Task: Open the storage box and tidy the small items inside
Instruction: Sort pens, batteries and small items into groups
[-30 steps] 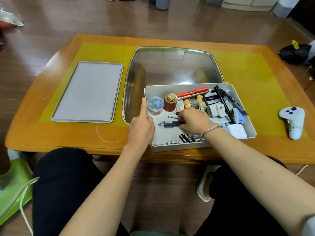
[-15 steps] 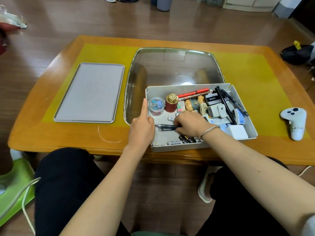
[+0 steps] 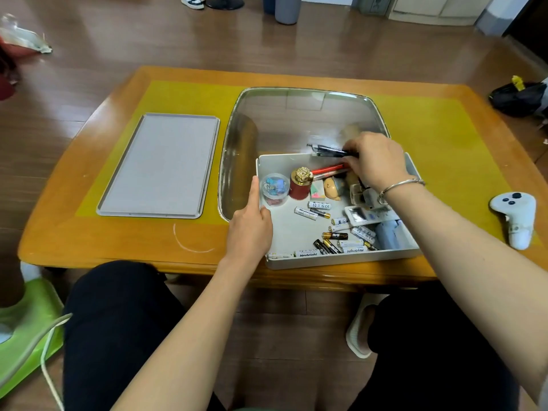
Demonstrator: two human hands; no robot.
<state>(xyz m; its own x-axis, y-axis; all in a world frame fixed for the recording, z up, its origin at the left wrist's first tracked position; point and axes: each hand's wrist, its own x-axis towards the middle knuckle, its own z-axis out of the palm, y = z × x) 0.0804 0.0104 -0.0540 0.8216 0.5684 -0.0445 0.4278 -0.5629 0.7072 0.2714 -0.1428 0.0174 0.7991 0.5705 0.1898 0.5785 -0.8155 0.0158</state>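
Step in hand, as judged: sorting, with the box [image 3: 299, 232] already open on the table [image 3: 89, 232] at its near edge, and its grey lid [image 3: 160, 164] lying flat well to the left. Your left hand [image 3: 250, 229] grips the box's left wall, thumb along the rim, steadying it. Your right hand [image 3: 375, 163] hovers over the far wall, fingers curled round a black pen [image 3: 326, 150] held roughly level above the rim, its tip pointing left over the clear tray [image 3: 267, 120] behind the box. Whether you hold 1 pen or more, cannot tell; motion blur there. Inside the box: a red pen [image 3: 327, 168] along the far wall just under your right hand, a clip jar [image 3: 274, 188] and a red pot [image 3: 301, 183] beside your left thumb, loose batteries [image 3: 338, 235] scattered across the near floor, a remote [image 3: 370, 215] under your right wrist. Next move probably calls for setting the pen down parallel to the red one, or out on the tray, without knocking the pot. Batteries look likely to roll; gather them in 1 group. A controller [image 3: 514, 216] sits well right of the box.
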